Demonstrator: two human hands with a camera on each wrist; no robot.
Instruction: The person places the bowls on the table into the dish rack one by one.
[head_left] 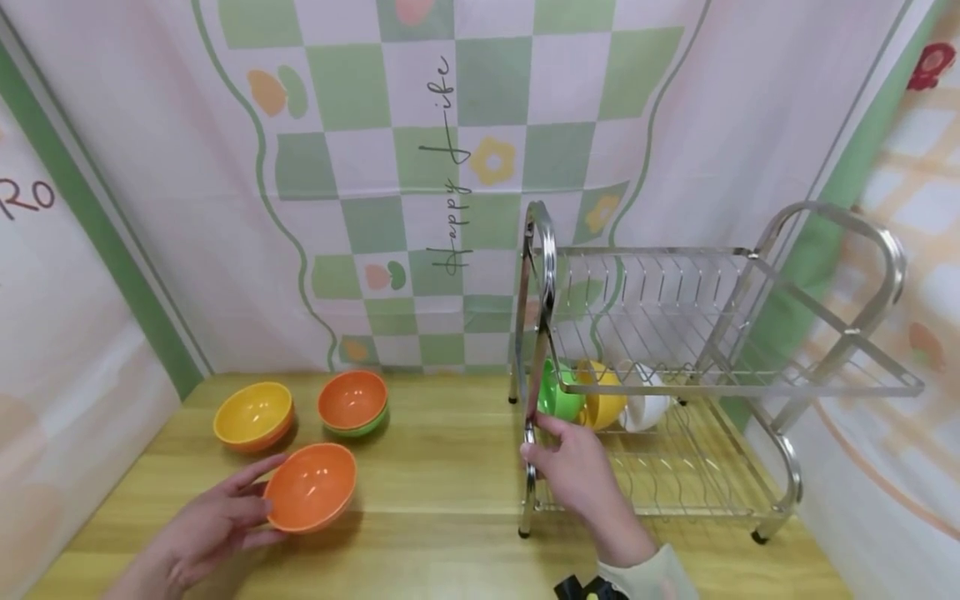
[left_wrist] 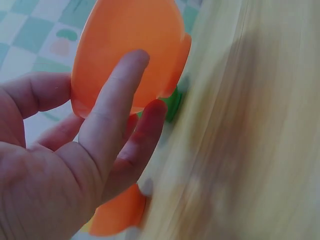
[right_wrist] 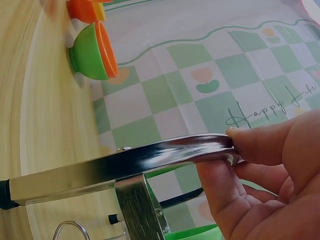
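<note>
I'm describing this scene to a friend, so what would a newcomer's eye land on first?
Probably the shiny metal rack on the right in the head view, its left side gripped by the right hand, with green, yellow and white dishes on its lower level. Next, perhaps, the orange bowl in the left hand at lower left, with two more bowls behind it.

Free tabletop (head_left: 442,467) lies between the held bowl (head_left: 311,487) and the rack (head_left: 547,267), whose upper tier (head_left: 742,390) overhangs the cups (head_left: 603,404).
</note>
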